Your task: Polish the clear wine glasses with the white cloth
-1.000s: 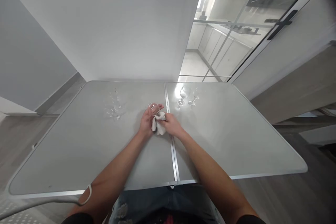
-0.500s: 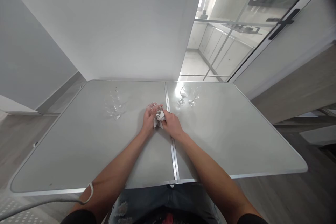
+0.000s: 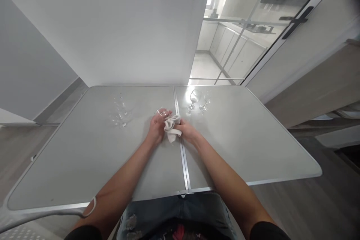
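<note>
Over the middle of a grey folding table (image 3: 84, 157), my left hand (image 3: 156, 126) is wrapped round a clear stemmed glass (image 3: 162, 113). Pressed against that glass is a crumpled white cloth (image 3: 171, 127), which my right hand (image 3: 188, 130) grips with closed fingers. Both hands meet just left of the table's centre seam (image 3: 182, 157). Much of the glass is hidden by my fingers and the cloth.
Two clear wine glasses (image 3: 198, 101) stand upright at the back right of the seam. A few more clear glasses (image 3: 120, 111) are grouped at the back left. A white wall rises behind the table, with a glass door (image 3: 239, 33) at right.
The cloth has shifted against the glass, bunched tight half a second ago and now hanging looser below my right fingers. Both hands stay together; the view has tilted slightly.
</note>
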`<state>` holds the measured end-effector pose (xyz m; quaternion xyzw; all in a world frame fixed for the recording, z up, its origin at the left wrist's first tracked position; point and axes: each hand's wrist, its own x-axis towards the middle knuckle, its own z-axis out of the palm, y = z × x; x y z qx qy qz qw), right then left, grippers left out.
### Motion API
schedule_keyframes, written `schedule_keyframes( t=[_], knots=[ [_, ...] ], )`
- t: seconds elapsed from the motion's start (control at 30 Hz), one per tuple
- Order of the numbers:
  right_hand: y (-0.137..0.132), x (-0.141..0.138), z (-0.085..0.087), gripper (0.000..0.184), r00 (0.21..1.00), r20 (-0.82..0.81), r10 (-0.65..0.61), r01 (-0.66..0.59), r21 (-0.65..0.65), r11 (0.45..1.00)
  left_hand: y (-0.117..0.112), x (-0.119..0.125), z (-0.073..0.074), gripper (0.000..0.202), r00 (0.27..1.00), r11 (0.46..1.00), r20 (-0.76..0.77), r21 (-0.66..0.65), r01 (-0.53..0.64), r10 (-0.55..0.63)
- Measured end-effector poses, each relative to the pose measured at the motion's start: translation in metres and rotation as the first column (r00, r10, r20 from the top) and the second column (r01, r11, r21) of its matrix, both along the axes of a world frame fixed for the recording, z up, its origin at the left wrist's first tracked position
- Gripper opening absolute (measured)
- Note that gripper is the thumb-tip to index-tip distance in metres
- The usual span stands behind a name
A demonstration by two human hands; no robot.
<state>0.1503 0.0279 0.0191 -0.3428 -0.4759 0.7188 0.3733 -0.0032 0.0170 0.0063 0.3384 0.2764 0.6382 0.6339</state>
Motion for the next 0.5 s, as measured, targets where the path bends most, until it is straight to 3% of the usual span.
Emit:
schedule_keyframes(
  t=[0.1, 0.17, 0.23, 0.3, 0.37, 0.43, 0.5],
  knots=[
    [-0.001, -0.005, 0.003, 0.025, 0.945, 0.278, -0.174, 0.065, 0.362, 0.930, 0.005, 0.003, -0.005, 0.055, 0.987, 0.991, -0.093, -0.009, -0.132, 0.131],
    [-0.001, -0.006, 0.003, 0.021, 0.905, 0.345, -0.251, 0.068, 0.465, 0.883, 0.005, 0.004, -0.005, 0.053, 0.985, 0.989, -0.098, -0.015, -0.146, 0.144],
    [0.000, -0.005, 0.002, 0.024, 0.936, 0.300, -0.187, 0.062, 0.381, 0.923, 0.004, 0.003, -0.004, 0.051, 0.992, 0.993, -0.056, -0.033, -0.115, 0.113],
    [0.001, -0.002, 0.001, 0.029, 0.985, 0.165, -0.054, 0.026, 0.165, 0.986, 0.002, 0.001, -0.001, 0.049, 0.999, 0.996, -0.001, -0.072, -0.042, 0.042],
    [0.002, 0.004, 0.002, 0.031, 0.999, 0.036, 0.032, -0.031, -0.031, 0.999, 0.000, -0.001, 0.001, 0.053, 0.998, 0.994, 0.044, -0.090, 0.056, -0.052],
    [0.003, 0.010, 0.003, 0.028, 0.997, -0.020, 0.076, -0.078, -0.105, 0.991, -0.002, -0.003, 0.003, 0.061, 0.988, 0.987, 0.070, -0.073, 0.141, -0.136],
    [0.002, 0.012, 0.005, 0.027, 0.994, -0.017, 0.109, -0.110, -0.087, 0.990, -0.002, -0.004, 0.002, 0.068, 0.986, 0.987, 0.074, -0.040, 0.154, -0.151]
  ],
)
